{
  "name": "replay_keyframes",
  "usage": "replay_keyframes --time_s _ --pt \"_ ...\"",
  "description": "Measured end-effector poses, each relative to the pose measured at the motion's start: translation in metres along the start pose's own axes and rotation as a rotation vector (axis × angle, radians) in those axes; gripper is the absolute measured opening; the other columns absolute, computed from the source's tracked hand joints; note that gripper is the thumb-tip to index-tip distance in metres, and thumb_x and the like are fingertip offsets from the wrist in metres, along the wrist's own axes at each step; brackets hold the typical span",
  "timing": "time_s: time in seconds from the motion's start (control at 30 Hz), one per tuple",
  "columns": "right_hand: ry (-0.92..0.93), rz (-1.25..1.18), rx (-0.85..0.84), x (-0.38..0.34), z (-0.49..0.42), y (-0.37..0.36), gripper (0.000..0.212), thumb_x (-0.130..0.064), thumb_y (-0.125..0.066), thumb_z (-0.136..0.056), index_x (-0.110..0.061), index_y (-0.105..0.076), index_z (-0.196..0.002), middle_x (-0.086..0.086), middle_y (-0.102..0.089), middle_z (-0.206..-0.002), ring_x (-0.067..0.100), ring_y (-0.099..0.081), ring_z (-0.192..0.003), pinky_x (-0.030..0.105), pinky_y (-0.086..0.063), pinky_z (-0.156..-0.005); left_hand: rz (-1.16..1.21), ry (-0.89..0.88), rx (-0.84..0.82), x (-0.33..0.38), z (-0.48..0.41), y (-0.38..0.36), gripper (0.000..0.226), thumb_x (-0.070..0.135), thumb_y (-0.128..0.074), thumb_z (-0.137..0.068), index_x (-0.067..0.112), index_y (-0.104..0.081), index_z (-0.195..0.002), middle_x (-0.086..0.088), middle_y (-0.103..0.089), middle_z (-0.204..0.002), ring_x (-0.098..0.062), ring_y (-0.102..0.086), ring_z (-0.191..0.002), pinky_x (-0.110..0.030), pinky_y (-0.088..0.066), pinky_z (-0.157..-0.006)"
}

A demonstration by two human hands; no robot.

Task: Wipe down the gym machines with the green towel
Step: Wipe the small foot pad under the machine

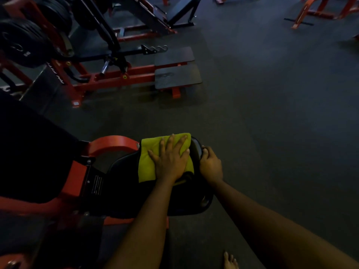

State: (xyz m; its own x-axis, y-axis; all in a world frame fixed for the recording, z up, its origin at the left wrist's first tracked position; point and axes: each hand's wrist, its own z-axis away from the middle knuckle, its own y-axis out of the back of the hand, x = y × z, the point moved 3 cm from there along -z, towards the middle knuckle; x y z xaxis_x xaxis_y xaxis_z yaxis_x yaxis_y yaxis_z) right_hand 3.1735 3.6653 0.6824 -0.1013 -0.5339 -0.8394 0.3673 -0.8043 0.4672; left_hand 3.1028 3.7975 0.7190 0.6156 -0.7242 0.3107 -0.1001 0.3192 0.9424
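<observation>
Green towel (147, 167) lies folded flat on the far end of a black seat pad (126, 191), which is carried on a red machine frame (112, 142). The person's left grip (171, 162) presses down on the towel with fingers straight and fanned, pinching nothing. The right grip (210, 164) curls its fingers over the pad's right edge, just beside the towel.

Only palm pressure holds the towel, so a fast stroke could likely slide the hand across the cloth instead of moving it, or bunch it up. The towel's far edge sits at the pad's end, and a push forward might carry it off onto the dark rubber floor (272, 133). The right fingers sit close to the wiping path and could be knocked. A bare foot (230, 261) stands near the machine's base, where it could be stubbed. Dim light may leave missed patches unseen.

White lettering runs along a black panel (58, 74) of the neighbouring machine, too skewed to read. Markings on a weight plate (23, 45) and a ribbed label (97, 184) beside the pad are also illegible.
</observation>
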Motion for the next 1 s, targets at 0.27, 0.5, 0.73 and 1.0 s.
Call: replay_keyframes --time_s 0.27,0.5,0.73,1.0 --pt "0.023 -0.070 0.012 0.003 0.000 -0.001 0.039 -0.044 -0.033 -0.106 -0.030 -0.061 -0.130 0.005 -0.068 -0.124 0.032 -0.064 -0.113 0.048 -0.053 -0.096 0.014 0.014 0.053 0.001 0.021 0.001 0.057 0.062 -0.030 -0.099 0.054 -0.016 -0.153 0.011 -0.008 -0.168 -0.023 -0.003 -0.155 -0.073 0.000 -0.115" --pt "0.029 -0.148 -0.019 0.000 0.003 0.002 0.042 -0.040 -0.035 -0.109 -0.029 -0.055 -0.144 0.002 -0.059 -0.145 0.027 -0.054 -0.133 0.045 -0.042 -0.114 -0.017 -0.002 0.102 -0.004 0.068 -0.011 0.059 0.067 -0.021 -0.095 0.057 -0.016 -0.152 0.010 -0.010 -0.168 -0.025 -0.005 -0.155 -0.074 -0.005 -0.114" --pt "0.065 -0.147 -0.039 0.001 -0.001 0.001 0.042 -0.035 -0.034 -0.110 -0.023 -0.055 -0.145 0.006 -0.058 -0.144 0.029 -0.054 -0.132 0.041 -0.043 -0.110 0.027 0.120 0.102 0.006 0.028 -0.005 0.057 0.064 -0.032 -0.099 0.057 -0.014 -0.152 0.010 -0.006 -0.168 -0.025 0.001 -0.155 -0.080 0.005 -0.107" --pt "0.128 -0.198 -0.121 0.000 0.003 0.006 0.045 -0.039 -0.032 -0.111 -0.030 -0.045 -0.153 0.003 -0.054 -0.150 0.027 -0.051 -0.136 0.037 -0.042 -0.106 0.039 0.344 0.208 0.026 0.087 -0.016 0.058 0.060 -0.036 -0.099 0.057 -0.014 -0.152 0.011 -0.006 -0.168 -0.023 0.002 -0.155 -0.081 0.008 -0.105"
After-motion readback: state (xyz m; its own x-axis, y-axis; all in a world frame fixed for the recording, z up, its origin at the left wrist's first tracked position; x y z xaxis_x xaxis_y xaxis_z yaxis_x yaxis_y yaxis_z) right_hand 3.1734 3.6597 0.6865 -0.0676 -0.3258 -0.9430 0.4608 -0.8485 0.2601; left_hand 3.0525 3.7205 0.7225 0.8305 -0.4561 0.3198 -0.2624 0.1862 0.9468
